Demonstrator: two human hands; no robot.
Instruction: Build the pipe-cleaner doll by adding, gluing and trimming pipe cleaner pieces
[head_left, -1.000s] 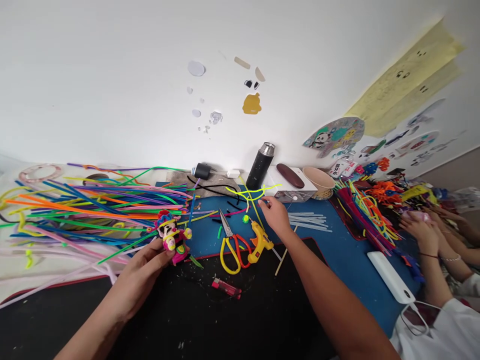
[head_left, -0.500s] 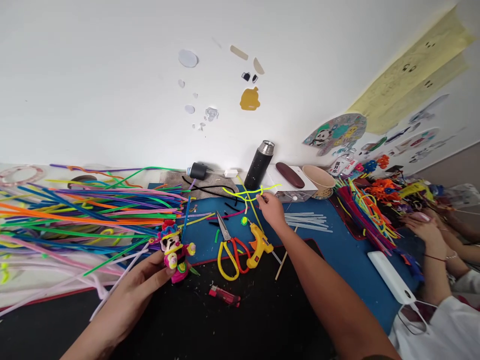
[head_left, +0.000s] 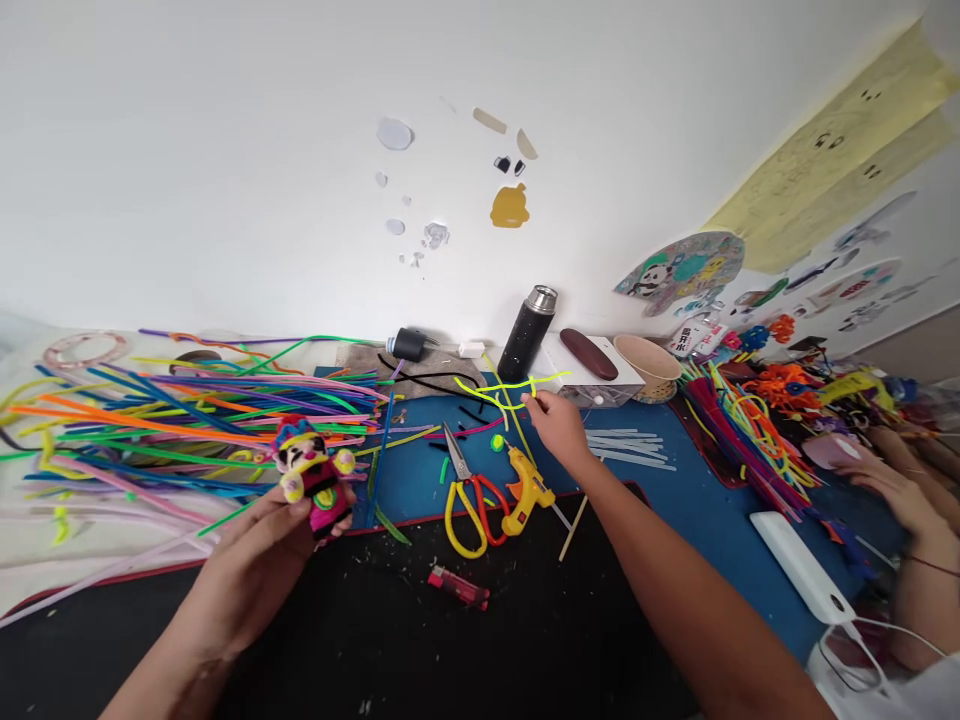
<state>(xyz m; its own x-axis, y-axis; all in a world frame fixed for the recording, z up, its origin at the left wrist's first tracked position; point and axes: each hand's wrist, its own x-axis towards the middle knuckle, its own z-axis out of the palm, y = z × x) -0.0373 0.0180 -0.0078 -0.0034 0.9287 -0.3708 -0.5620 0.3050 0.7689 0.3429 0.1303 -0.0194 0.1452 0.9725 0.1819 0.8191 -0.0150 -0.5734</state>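
My left hand (head_left: 255, 555) is closed around a small pipe-cleaner doll (head_left: 309, 477) in pink, yellow and blue, held above the black mat. My right hand (head_left: 559, 428) reaches forward over the blue mat (head_left: 697, 510), fingers pinched on a tangle of neon yellow pipe cleaners (head_left: 504, 390). Just below that hand lie a yellow glue gun (head_left: 527, 490) and yellow-handled scissors (head_left: 469, 495).
A big heap of coloured pipe cleaners (head_left: 172, 420) covers the left. A black flask (head_left: 527, 335), a paper cup (head_left: 646, 362), a red lighter (head_left: 459, 587), glue sticks (head_left: 630, 447) and a white power bank (head_left: 801, 568) lie around. Another person's hands (head_left: 892, 490) work at the right.
My left hand has carried the doll to the left and slightly closer to me. My right hand stays at the yellow pipe cleaners, shifted a little right.
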